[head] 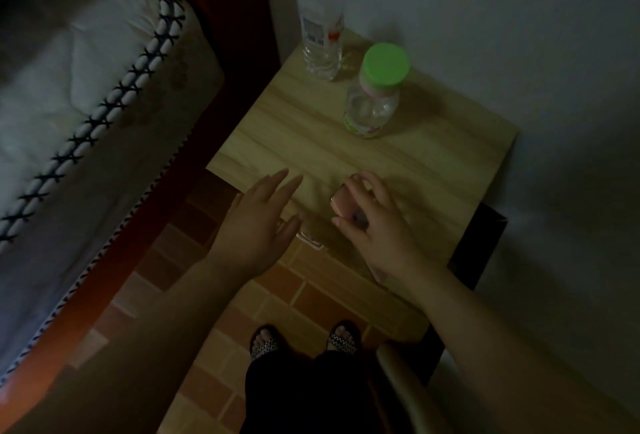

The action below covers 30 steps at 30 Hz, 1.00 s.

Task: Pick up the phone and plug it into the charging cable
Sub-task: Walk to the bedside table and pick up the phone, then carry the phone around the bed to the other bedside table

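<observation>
Near the front edge of the table (398, 170), the right hand (377, 222) grips the phone (346, 206); the left hand (258, 222), fingers spread, hovers just beside. Bare tabletop lies beyond.

Dim, underexposed room; soft shadows fall right of the bottles across the table (398, 170); motion blur smears both hands.

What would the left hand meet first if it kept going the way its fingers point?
Probably bare tabletop: the left hand points up and right, past the phone in the right hand. Depth is unclear.
</observation>
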{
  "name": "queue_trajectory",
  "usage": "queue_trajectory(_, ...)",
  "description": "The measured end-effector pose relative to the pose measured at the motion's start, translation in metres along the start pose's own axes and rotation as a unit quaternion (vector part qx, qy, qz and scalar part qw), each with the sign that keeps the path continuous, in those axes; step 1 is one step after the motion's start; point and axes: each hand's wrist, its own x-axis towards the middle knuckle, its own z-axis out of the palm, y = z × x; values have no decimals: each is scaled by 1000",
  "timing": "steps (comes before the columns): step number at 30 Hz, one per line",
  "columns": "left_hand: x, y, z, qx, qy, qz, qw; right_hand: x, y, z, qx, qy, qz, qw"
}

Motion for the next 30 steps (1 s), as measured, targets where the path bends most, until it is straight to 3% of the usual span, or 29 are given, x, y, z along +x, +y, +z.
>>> queue_trajectory(9,-125,93,-133,-48,87,-33,995,-92,-144,-75,113,47,-36,992)
queue_trajectory(17,-236,134,-215,-78,210,-93,970,-150,-272,-115,152,-7,-181,972)
queue_trajectory(23,-326,134,-251,-75,314,-155,934,-170,-355,-98,138,-87,-282,945)
queue_trajectory(30,-468,105,-273,-21,398,-267,878,-217,-465,-26,143,-175,-380,897)
